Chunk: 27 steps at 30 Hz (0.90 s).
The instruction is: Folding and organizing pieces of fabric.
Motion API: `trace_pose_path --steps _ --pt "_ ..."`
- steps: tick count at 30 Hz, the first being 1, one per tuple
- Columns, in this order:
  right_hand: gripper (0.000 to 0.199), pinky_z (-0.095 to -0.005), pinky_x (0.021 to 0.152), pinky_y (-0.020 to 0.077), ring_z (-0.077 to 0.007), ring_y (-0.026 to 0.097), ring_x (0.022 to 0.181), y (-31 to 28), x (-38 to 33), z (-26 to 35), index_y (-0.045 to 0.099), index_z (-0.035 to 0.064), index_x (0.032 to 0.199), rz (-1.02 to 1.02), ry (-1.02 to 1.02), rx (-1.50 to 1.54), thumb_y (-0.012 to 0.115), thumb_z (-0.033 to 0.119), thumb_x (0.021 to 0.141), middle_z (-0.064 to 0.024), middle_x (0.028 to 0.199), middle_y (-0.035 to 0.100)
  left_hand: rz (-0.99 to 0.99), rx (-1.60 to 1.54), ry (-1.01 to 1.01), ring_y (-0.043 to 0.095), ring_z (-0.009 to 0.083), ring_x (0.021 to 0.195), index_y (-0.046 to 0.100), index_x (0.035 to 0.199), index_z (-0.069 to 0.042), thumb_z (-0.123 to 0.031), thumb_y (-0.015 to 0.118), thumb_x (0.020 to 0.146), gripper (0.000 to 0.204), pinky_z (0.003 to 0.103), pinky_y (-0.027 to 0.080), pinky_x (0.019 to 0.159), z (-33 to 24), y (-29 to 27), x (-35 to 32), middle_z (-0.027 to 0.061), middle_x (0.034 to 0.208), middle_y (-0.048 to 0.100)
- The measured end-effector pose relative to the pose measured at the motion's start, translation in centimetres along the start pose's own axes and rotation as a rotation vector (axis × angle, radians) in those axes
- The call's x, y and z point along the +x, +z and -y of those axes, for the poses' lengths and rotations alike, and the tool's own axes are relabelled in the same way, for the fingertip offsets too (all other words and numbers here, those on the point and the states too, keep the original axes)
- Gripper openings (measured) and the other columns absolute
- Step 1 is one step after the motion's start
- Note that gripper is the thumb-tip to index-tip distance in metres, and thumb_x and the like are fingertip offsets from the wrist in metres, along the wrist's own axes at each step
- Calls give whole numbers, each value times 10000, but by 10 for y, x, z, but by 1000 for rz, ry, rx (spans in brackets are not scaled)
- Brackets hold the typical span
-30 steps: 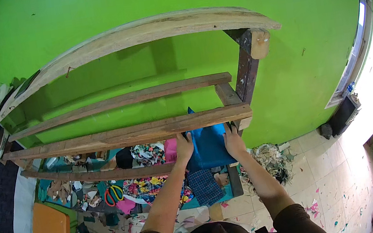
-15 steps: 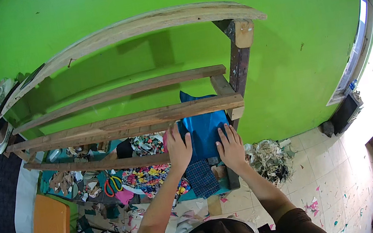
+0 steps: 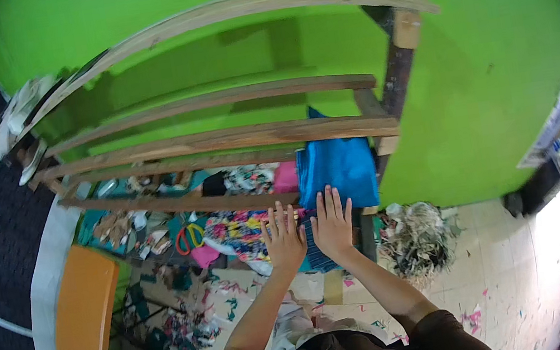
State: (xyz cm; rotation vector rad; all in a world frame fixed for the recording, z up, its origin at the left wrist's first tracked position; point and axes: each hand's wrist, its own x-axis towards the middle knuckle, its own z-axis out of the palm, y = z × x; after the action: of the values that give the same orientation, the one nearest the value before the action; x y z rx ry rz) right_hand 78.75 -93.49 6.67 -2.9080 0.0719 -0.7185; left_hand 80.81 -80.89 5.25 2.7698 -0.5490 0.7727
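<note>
While both hands (image 3: 307, 232) lie flat, blue cloth (image 3: 337, 166) hangs above.

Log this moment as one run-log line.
left hand: flat, fingers spread, on patterned fabric | right hand: flat at blue cloth lower edge | wooden shelf above | scissors left

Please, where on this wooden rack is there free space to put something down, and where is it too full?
The upper boards of the rack look bare, and so does the top plank except for scraps at its left end. The lower level is crowded: folded blue cloth, patterned fabric and scissors lie beside the left hand and right hand. The tiled floor on the right is mostly open.
</note>
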Motion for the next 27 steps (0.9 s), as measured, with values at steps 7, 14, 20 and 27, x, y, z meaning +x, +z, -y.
trace_pose_path --steps 7,14,20,27 --pt "543 -522 1057 94 -308 152 1338 36 -26 118 322 -14 1320 193 -283 244 418 259 860 -191 1416 228 98 109 -337 266 307 1293 393 1312 -77 -310 442 856 515 497 170 1045 90 -31 -83 129 1401 299" --pt "541 -514 1054 128 -303 173 1333 63 -70 276 338 -25 1309 364 -635 402 401 270 860 -180 1402 268 27 265 -699 271 292 1295 431 1278 -47 -323 432 852 507 496 147 1052 193 -84 -188 143 1392 315" --pt "540 -496 1057 144 -308 201 1323 67 -133 426 340 -16 1311 455 -918 497 401 280 864 -187 1397 274 6 423 -991 283 281 1290 496 1218 -35 -332 426 852 477 498 157 1044 278 -153 -295 153 1353 375" --pt "454 -500 979 295 -358 343 1229 67 -231 561 448 3 1222 457 -1186 672 453 273 857 -213 1287 410 -15 583 -1207 370 321 1227 551 1140 -32 -327 475 825 439 514 243 1002 335 -230 -419 193 1302 419"
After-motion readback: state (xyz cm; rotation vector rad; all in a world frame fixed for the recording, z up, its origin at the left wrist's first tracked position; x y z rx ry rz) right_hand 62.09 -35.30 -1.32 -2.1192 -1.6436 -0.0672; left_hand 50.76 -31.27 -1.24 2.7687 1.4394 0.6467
